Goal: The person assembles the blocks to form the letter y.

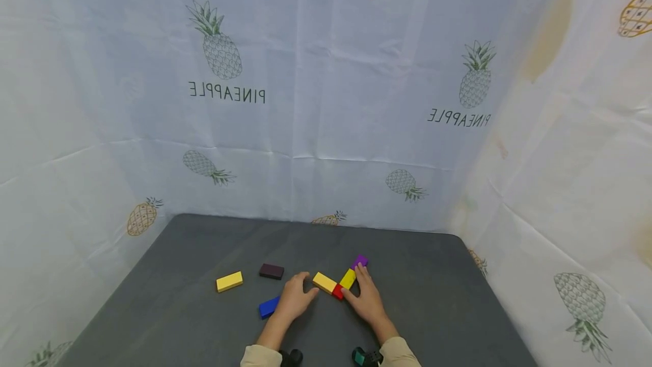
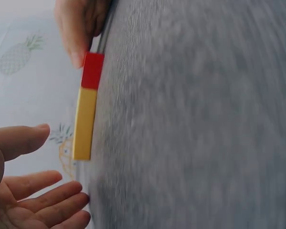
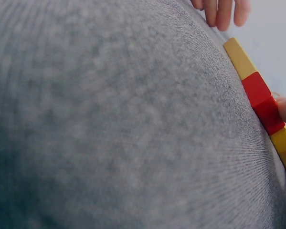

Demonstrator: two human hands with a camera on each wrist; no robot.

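Four-sided wooden-looking blocks form a bent row on the dark table: a pale yellow block, a red block, a bright yellow block and a purple block. My right hand reaches over the bend, its thumb against the red block and its fingertips at the purple one. Left of the row, my left hand is spread with nothing in it. The left wrist view shows its thumb and fingers apart, close to the free end of the pale yellow block.
A blue block lies partly behind my left forearm. Farther left are a dark brown block and another yellow block. White pineapple-printed cloth hangs behind and beside the grey table.
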